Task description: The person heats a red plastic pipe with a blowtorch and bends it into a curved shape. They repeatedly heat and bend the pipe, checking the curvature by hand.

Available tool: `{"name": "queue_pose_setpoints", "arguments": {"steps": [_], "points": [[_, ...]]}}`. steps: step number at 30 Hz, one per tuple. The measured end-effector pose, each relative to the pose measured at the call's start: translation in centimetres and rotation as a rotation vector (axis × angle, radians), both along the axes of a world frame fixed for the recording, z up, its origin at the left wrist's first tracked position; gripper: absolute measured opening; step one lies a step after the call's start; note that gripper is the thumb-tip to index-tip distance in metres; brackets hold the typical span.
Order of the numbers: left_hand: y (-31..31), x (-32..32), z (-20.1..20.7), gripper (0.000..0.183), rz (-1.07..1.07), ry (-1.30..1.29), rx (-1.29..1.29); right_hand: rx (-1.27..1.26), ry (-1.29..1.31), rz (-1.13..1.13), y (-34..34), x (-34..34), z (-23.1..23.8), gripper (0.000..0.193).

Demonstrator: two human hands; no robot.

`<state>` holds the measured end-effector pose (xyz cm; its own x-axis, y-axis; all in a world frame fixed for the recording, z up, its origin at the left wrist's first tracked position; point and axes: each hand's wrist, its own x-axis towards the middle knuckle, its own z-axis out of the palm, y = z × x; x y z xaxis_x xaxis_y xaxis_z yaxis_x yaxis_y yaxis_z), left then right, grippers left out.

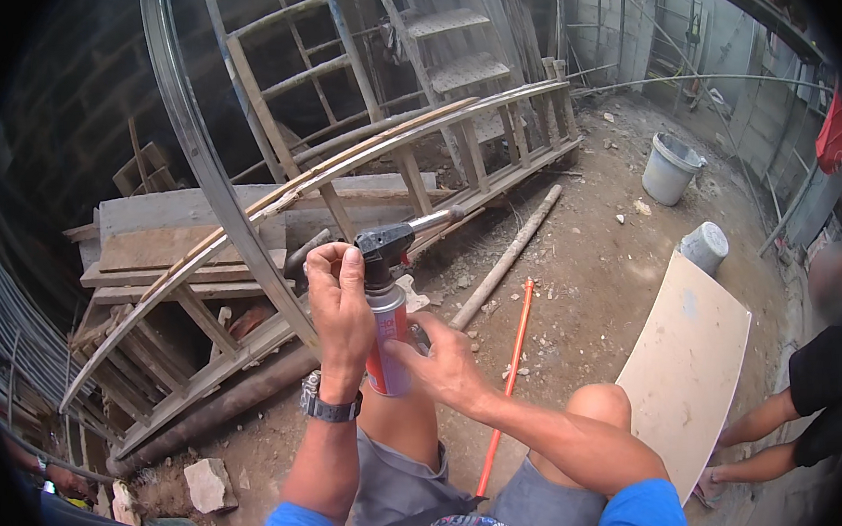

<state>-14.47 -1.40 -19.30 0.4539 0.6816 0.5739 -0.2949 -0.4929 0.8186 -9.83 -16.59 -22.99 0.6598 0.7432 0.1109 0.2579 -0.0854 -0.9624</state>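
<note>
A gas torch stands upright in front of me: a red and silver canister (389,343) with a black burner head (384,245) and a metal nozzle pointing right. My left hand (338,308) is wrapped around the top of the canister, thumb up against the black head; a dark watch is on that wrist. My right hand (444,361) grips the lower part of the canister from the right. Just behind the torch runs a long curved wooden strip (250,216).
Wooden ladders and planks (190,259) are piled at left, with metal stairs (454,43) behind. A red rod (515,341) and a round pole (510,254) lie on the dirt. A pale board (689,366), two buckets (671,167) and another crouching person (823,384) are at right.
</note>
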Motion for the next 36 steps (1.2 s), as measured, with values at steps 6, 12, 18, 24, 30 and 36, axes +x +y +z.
{"name": "queue_pose_setpoints", "arguments": {"steps": [6, 12, 18, 24, 30, 36], "points": [[1.2, -0.6, -1.1, 0.023, -0.046, -0.137, -0.056, 0.178, 0.028, -0.049, -0.8, 2.4, -1.2, 0.036], [1.7, -0.8, -1.2, 0.024, -0.011, -0.077, 0.047, 0.388, -0.342, -0.116, -3.1, 6.9, -0.2, 0.027], [1.0, -1.1, -0.3, 0.026, 0.105, 0.069, 0.213, 0.401, -0.116, -0.119, -3.8, 8.5, 0.3, 0.037], [0.5, -0.9, 0.0, 0.026, 0.062, 0.053, 0.241, 0.439, 0.266, -0.136, -3.2, 10.0, 0.4, 0.057], [0.5, -0.4, -0.2, 0.027, 0.056, 0.039, 0.282, 0.514, 0.561, -0.135, -1.3, 12.6, 1.1, 0.043], [0.2, -0.6, -0.1, 0.028, 0.061, 0.032, 0.272, 0.466, 0.629, -0.04, -0.7, 13.1, 0.9, 0.041]]}}
